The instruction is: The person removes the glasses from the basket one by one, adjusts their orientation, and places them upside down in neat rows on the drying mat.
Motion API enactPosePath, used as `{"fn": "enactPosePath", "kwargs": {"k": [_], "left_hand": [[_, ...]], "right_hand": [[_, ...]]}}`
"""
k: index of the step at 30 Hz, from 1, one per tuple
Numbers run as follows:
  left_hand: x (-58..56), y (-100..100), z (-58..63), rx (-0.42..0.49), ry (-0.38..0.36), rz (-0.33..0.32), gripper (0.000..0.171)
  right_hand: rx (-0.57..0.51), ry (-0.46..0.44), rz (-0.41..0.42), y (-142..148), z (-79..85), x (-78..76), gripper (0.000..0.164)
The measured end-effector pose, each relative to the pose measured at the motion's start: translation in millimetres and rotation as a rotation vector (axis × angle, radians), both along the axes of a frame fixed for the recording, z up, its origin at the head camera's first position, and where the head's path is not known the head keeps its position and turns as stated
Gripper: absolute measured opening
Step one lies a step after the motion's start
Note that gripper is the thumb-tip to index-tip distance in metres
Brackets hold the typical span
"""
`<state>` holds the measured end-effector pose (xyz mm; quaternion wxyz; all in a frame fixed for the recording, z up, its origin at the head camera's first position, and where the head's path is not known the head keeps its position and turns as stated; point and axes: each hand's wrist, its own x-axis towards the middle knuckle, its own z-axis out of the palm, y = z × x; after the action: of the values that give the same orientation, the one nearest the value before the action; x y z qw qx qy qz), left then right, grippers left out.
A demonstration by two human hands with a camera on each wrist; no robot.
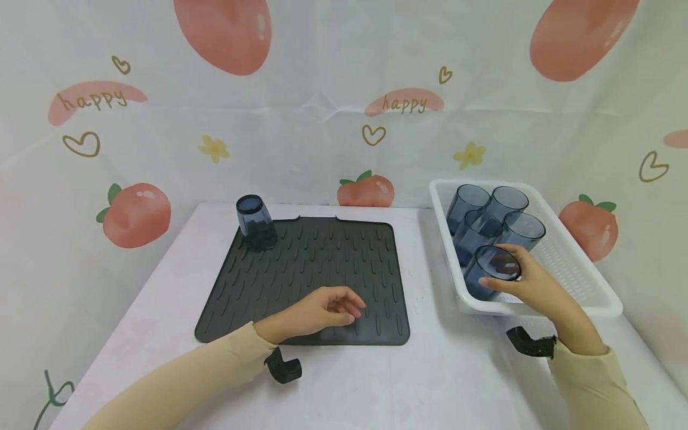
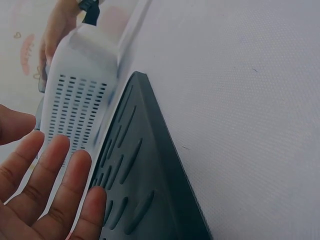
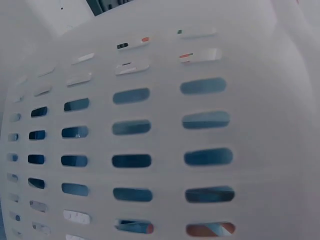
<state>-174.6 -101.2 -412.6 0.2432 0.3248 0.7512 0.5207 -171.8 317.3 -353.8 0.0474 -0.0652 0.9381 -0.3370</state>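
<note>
My right hand (image 1: pixel 529 283) reaches over the front of a white plastic basket (image 1: pixel 580 263) and grips a blue-tinted drinking glass (image 1: pixel 480 280), thumb on its near side and fingers at the far side of the rim. Several matching glasses (image 1: pixel 473 230) stand behind it along the basket's left side, mouths up. Above the front part of a black ribbed drying mat (image 1: pixel 322 263) hovers my left hand (image 1: pixel 325 310), fingers loosely bent and holding nothing. Another blue glass (image 1: pixel 257 224) sits upside down on the mat's back left corner. In the right wrist view, the basket's slotted wall (image 3: pixel 165 110) hides my hand.
The white table (image 1: pixel 430 370) runs between mat and basket and along the front. Close behind stands a fruit-printed backdrop (image 1: pixel 301 143). The basket's raised rim (image 1: pixel 446 239) surrounds the glasses. Black wrist mounts (image 1: pixel 285 367) stick out below both hands.
</note>
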Motion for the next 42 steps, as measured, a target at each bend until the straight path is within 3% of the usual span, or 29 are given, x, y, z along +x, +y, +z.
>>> {"fn": "enactPosePath", "kwargs": {"k": [10, 24, 42], "left_hand": [[-1.0, 0, -0.3, -0.003, 0.003, 0.002, 0.029], [-0.4, 1, 2.8, 0.014, -0.008, 0.001, 0.029], [-1.0, 1, 5.3, 0.026, -0.010, -0.005, 0.030]], "right_hand": [[0.072, 0.035, -0.089, -3, -0.8, 1.5, 0.095], [0.082, 0.053, -0.186, -8, 2.5, 6.8, 0.100], [-0.011, 0.058, -0.250, -12, 18.7, 9.0, 0.102]]}}
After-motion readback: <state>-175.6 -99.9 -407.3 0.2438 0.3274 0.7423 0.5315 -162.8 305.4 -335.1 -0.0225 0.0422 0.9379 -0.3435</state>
